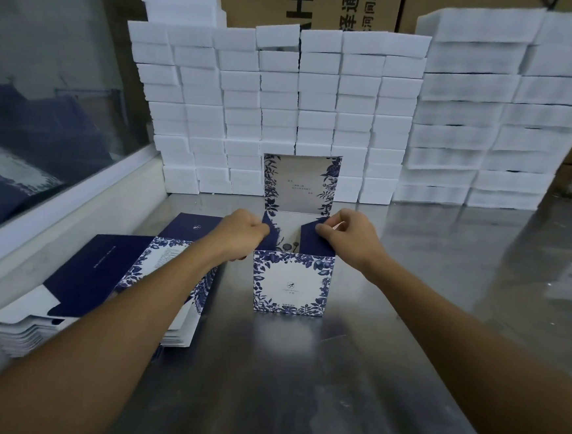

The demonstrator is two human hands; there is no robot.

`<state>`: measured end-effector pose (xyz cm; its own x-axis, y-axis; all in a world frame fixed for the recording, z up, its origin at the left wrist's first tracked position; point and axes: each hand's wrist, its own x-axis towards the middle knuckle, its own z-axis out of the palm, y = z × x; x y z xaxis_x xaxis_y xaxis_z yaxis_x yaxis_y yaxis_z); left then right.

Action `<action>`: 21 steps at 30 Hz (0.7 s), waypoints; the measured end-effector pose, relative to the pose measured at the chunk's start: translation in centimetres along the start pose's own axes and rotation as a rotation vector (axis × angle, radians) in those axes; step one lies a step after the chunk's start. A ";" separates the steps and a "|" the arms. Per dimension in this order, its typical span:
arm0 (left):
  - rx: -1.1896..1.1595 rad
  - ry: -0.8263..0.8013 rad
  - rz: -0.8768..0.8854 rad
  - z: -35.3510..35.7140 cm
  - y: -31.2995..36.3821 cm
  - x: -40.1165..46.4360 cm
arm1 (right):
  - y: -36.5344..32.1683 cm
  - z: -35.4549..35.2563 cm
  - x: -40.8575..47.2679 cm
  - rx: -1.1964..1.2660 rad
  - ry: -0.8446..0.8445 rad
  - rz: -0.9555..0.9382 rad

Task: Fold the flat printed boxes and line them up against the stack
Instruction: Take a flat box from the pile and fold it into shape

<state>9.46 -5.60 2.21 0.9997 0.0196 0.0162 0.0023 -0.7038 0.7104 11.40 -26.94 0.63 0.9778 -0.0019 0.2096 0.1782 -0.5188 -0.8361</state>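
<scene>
A blue-and-white floral printed box (291, 284) stands upright in the middle of the steel table, its lid flap raised behind it toward the stack. My left hand (239, 232) pinches the dark blue left side flap at the box's top. My right hand (346, 235) pinches the dark blue right side flap. Both flaps tilt inward over the open top. A pile of flat printed boxes (101, 281) lies to the left, partly under my left forearm. The wall of stacked white blocks (279, 113) rises right behind the box.
A steel table (445, 263) spreads to the right and toward me. A second, wider stack of white blocks (491, 113) stands at the back right. A white ledge and glass pane (47, 95) border the left side. Brown cartons stand behind the stacks.
</scene>
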 end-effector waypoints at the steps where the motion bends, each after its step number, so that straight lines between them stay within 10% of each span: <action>1: -0.016 -0.003 0.004 0.0 0.2 -0.3 | 0.1 -0.2 -0.1 -0.003 0.003 -0.006; 21: -0.318 0.132 0.093 0.6 -1.4 -3.2 | 0.9 -1.6 -1.3 0.313 -0.075 0.019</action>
<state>6.23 -5.12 0.76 0.9834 0.0717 0.1668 -0.1173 -0.4507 0.8849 10.16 -28.75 0.37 0.9845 0.0605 0.1644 0.1740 -0.2316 -0.9571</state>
